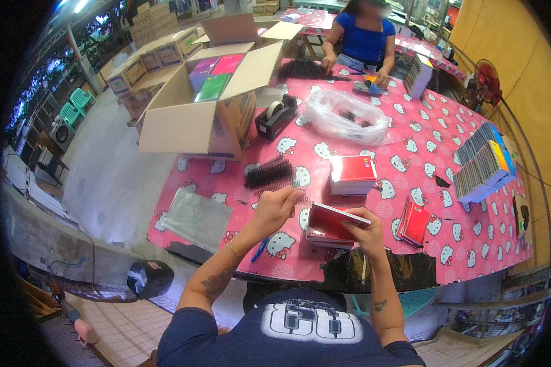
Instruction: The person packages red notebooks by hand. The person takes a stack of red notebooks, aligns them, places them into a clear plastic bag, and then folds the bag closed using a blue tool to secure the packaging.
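Note:
My right hand (364,229) grips a red-covered notebook (326,218), tilted up above more red notebooks (329,238) near the table's front edge. Just left of it my left hand (278,209) is closed in a pinch close to the notebook's left side. Whatever is between those fingers is too small to make out. Beyond the left hand lies a bunch of black spiral binding coils (268,173), with loose coils trailing toward the fingers. A neat stack of red notebooks (353,173) stands behind the held one, and a smaller red pile (414,224) lies to its right.
Clear plastic sheets (197,218) and a blue pen (259,249) lie at left. Behind are an open cardboard box (180,129) of notebooks, a tape dispenser (277,117) and a plastic bag (349,114). Notebook stacks (485,164) stand right. A co-worker (364,38) works across the table.

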